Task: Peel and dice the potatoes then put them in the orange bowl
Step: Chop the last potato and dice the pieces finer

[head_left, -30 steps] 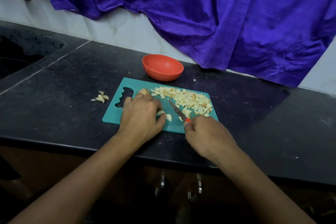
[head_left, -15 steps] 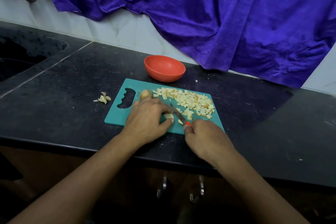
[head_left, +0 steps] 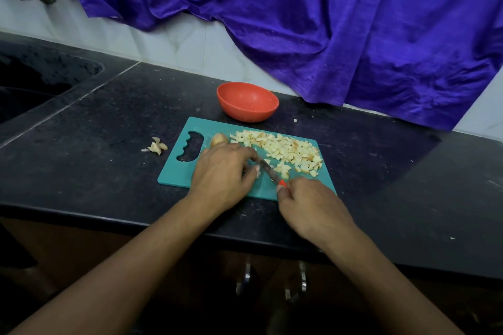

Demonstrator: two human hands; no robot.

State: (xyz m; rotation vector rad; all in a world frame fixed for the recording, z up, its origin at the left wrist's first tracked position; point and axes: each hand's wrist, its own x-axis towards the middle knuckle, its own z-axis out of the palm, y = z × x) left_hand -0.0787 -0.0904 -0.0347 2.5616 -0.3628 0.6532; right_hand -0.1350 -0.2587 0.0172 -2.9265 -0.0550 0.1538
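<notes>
Knife brought in to L hand; next cut started.
Knife gripped by R hand, slice pinned under curled L hand; bowl not yet filled.

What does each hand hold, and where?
The right hand grips the knife by its orange handle. The left hand holds down a potato piece, mostly hidden.
</notes>
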